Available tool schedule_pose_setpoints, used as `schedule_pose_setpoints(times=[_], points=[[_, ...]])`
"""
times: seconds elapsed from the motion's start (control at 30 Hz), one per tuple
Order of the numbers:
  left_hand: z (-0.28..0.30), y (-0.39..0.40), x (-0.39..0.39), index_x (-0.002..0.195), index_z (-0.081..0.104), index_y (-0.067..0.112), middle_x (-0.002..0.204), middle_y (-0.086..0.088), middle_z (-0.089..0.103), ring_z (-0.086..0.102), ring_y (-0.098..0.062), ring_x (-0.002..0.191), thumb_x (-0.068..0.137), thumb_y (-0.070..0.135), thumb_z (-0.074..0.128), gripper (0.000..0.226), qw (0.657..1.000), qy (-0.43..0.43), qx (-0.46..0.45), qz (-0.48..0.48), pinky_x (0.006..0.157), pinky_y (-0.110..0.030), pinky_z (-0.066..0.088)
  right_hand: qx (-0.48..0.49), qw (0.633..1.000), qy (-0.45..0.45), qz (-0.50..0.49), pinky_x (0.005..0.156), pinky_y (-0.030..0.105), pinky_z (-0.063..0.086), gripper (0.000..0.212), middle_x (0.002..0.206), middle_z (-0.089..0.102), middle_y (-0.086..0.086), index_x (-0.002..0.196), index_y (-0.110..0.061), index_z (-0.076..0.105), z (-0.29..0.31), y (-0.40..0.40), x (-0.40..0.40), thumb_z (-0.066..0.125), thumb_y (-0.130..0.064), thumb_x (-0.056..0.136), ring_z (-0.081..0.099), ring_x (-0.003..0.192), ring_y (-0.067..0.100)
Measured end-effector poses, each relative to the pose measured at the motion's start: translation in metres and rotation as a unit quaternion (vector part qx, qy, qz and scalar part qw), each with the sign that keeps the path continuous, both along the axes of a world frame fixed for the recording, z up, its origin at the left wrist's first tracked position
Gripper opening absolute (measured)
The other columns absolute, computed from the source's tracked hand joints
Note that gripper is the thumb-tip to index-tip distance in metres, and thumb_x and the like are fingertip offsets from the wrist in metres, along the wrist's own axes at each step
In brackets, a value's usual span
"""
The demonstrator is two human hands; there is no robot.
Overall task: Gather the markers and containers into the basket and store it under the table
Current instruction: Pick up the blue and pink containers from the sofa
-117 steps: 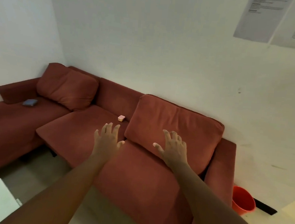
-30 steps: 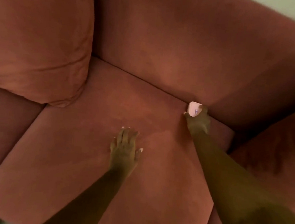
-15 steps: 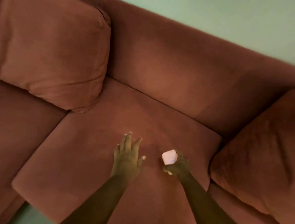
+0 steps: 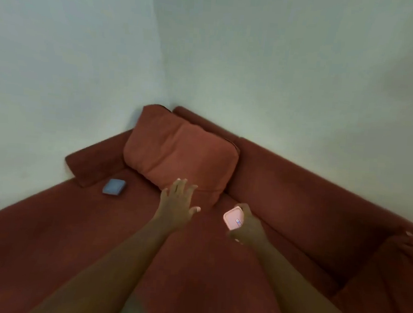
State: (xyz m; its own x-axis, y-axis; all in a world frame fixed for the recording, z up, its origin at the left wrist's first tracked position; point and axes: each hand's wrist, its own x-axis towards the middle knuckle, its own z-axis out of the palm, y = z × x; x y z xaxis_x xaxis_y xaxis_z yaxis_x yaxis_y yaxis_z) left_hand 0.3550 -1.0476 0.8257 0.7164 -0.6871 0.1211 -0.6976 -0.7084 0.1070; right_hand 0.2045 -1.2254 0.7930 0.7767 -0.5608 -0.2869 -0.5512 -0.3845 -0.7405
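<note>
Right hand (image 4: 248,227) grips a small pink container (image 4: 233,218), fingers wrapped around its right edge and underside, flat face with a tiny blue mark turned up toward the camera. Container is lifted off the seat, held above the red sofa (image 4: 296,193) just in front of the backrest. Thumb position is unclear, frame is soft with motion blur.

Left hand (image 4: 177,203) is empty, palm down, fingers spread and extended forward, hovering over the seat; fingertips overlap the lower edge of the back cushion (image 4: 181,154) in the view, cannot tell if they touch it. The two hands are near each other, not touching.

A second container, blue and flat (image 4: 114,187), lies on the seat to the left, close to the low armrest (image 4: 93,164) and beside the cushion's lower left corner. It is well apart from both hands.

Cushion leans in the sofa corner against the backrest. Another cushion (image 4: 401,270) is partly in view at the far right edge. Plain pale walls (image 4: 282,63) meet in a corner behind the sofa. Both bare forearms run from the bottom of the frame up to the hands.
</note>
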Motion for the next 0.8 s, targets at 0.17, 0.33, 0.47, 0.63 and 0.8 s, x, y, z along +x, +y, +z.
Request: schedule_pose_setpoints(times=[0.17, 0.33, 0.47, 0.63, 0.8], points=[[0.045, 0.082, 0.055, 0.146, 0.031, 0.027, 0.156, -0.009, 0.026, 0.022, -0.027, 0.146, 0.087, 0.057, 0.054, 0.071, 0.997, -0.003, -0.048, 0.062, 0.109, -0.053, 0.033, 0.034, 0.998, -0.044, 0.004, 0.06, 0.037, 0.061, 0.078, 0.101, 0.063, 0.002, 0.122, -0.036, 0.043, 0.06, 0.061, 0.077, 0.083, -0.016, 0.059, 0.069, 0.083, 0.025], [0.042, 0.186, 0.108, 0.146, 0.032, 0.025, 0.154, -0.009, 0.03, 0.027, -0.028, 0.143, 0.088, 0.055, 0.054, 0.069, 0.99, 0.011, -0.058, 0.127, 0.107, -0.053, 0.034, 0.108, 0.992, -0.069, -0.006, 0.042, 0.026, 0.049, 0.08, 0.112, 0.061, 0.007, 0.124, -0.03, 0.044, 0.077, 0.144, 0.165, 0.087, -0.011, 0.058, 0.066, 0.091, 0.026], [0.045, 0.264, 0.162, 0.146, 0.031, 0.026, 0.153, -0.007, 0.03, 0.028, -0.028, 0.142, 0.086, 0.054, 0.056, 0.071, 0.983, 0.02, -0.055, 0.172, 0.106, -0.054, 0.036, 0.121, 0.99, -0.076, -0.001, 0.043, 0.025, 0.047, 0.074, 0.109, 0.057, 0.005, 0.123, -0.026, 0.043, 0.087, 0.207, 0.228, 0.086, -0.009, 0.064, 0.057, 0.072, 0.012], [0.046, 0.318, 0.226, 0.144, 0.033, 0.027, 0.145, -0.007, 0.038, 0.038, -0.028, 0.135, 0.085, 0.055, 0.056, 0.069, 0.978, 0.033, -0.053, 0.201, 0.102, -0.053, 0.041, 0.113, 0.991, -0.062, 0.016, 0.048, 0.028, 0.05, 0.081, 0.108, 0.057, 0.006, 0.13, -0.025, 0.041, 0.089, 0.254, 0.287, 0.085, -0.007, 0.064, 0.058, 0.071, 0.014], [0.031, 0.316, 0.268, 0.144, 0.033, 0.026, 0.146, -0.005, 0.037, 0.036, -0.027, 0.136, 0.086, 0.054, 0.056, 0.068, 0.979, 0.035, -0.027, 0.197, 0.104, -0.051, 0.04, 0.079, 0.995, -0.052, 0.014, 0.053, 0.033, 0.056, 0.085, 0.111, 0.055, 0.006, 0.133, -0.025, 0.037, 0.083, 0.255, 0.328, 0.087, -0.011, 0.065, 0.056, 0.069, 0.01]])
